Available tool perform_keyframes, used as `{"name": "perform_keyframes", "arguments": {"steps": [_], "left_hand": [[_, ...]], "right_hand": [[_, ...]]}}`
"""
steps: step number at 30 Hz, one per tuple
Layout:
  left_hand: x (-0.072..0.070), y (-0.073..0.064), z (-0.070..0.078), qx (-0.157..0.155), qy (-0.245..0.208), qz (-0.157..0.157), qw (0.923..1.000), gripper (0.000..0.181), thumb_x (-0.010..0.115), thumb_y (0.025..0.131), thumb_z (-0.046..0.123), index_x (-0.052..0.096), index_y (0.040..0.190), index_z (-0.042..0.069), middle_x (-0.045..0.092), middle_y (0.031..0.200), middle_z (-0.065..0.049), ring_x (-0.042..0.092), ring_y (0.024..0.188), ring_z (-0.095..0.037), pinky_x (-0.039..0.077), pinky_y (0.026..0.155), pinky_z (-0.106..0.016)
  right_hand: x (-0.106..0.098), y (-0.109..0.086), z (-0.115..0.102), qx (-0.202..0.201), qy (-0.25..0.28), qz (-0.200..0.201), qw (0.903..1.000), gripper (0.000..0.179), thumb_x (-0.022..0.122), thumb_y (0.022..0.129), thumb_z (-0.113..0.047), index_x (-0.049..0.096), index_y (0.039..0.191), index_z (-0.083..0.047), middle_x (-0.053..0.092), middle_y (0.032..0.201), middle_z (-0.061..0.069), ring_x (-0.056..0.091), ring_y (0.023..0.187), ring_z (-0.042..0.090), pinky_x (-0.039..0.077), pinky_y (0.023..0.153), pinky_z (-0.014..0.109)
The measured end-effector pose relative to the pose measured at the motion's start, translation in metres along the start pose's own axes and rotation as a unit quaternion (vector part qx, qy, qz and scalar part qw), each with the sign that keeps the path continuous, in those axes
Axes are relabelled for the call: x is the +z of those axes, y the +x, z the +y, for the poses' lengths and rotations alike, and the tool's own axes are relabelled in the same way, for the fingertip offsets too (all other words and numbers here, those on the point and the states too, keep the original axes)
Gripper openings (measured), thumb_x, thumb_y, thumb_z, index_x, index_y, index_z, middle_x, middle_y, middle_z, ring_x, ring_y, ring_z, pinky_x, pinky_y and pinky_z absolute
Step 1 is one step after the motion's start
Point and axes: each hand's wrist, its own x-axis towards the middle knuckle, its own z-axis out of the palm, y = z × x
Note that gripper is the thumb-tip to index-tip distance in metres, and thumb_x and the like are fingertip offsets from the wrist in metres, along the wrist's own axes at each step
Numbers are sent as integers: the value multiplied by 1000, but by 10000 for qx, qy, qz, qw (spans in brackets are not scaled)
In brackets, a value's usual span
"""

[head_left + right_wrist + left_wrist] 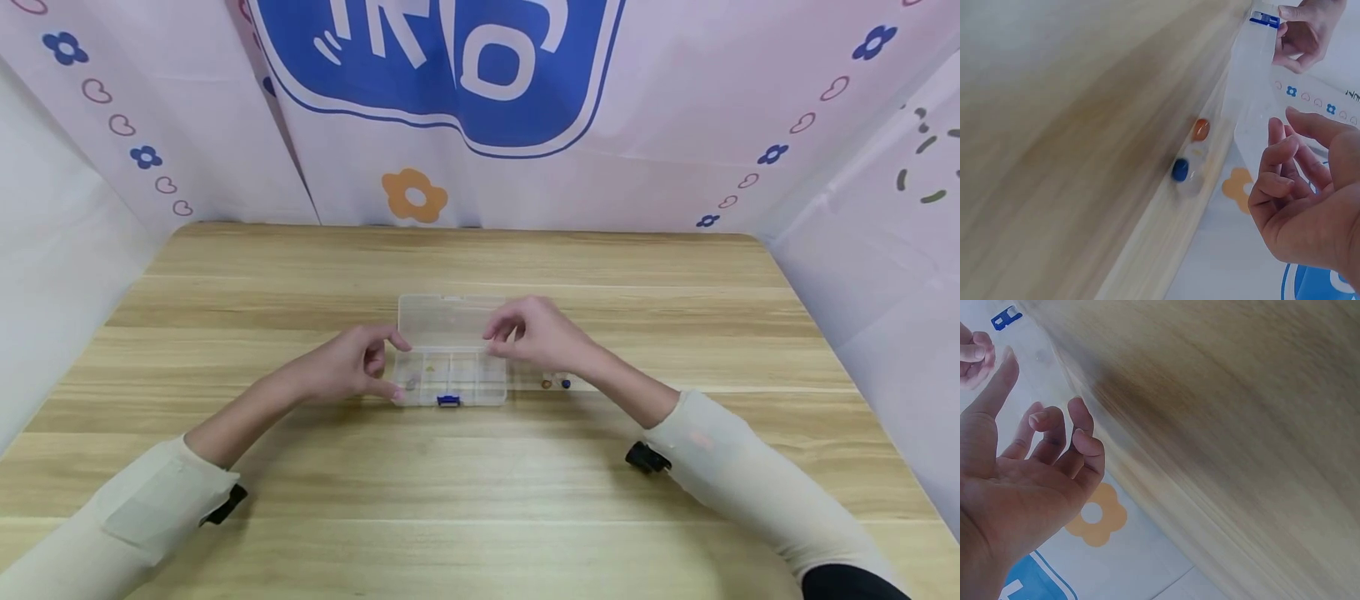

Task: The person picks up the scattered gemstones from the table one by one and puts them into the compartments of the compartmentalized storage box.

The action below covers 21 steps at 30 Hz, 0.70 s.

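A clear plastic compartment box (492,398) lies with its lid (442,321) raised at the back and a blue latch (448,401) in front. My left hand (347,364) grips the box's left end, thumb at the front corner and index finger near the hinge. Inside, a small yellowish piece (431,368) and a greyish piece (411,383) show in left compartments. My right hand (542,335) hovers over the box's back right corner, fingers loosely bent, nothing visible between them. Beside the box lie a small orange bead (1200,130), a dark blue bead (1180,169) and clear pieces (1192,181).
The wood-grain table (450,508) stretches around the box on all sides. Behind its far edge hangs a white cloth (525,192) with a blue sign and an orange flower. Black wrist cameras (648,458) are strapped on both light sleeves (750,475).
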Motion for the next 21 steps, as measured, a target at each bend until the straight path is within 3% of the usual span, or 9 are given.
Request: {"name": "perform_keyframes", "arguments": {"steps": [21], "left_hand": [[1, 1, 1, 30, 105, -7, 9999, 57, 90, 81, 13, 59, 125, -8, 48, 72, -3, 44, 68, -15, 41, 62, -26]], "right_hand": [[-25, -31, 35, 316, -44, 71, 9995, 10, 76, 91, 0, 74, 100, 4, 69, 83, 3, 61, 76, 16, 52, 68, 26]]}}
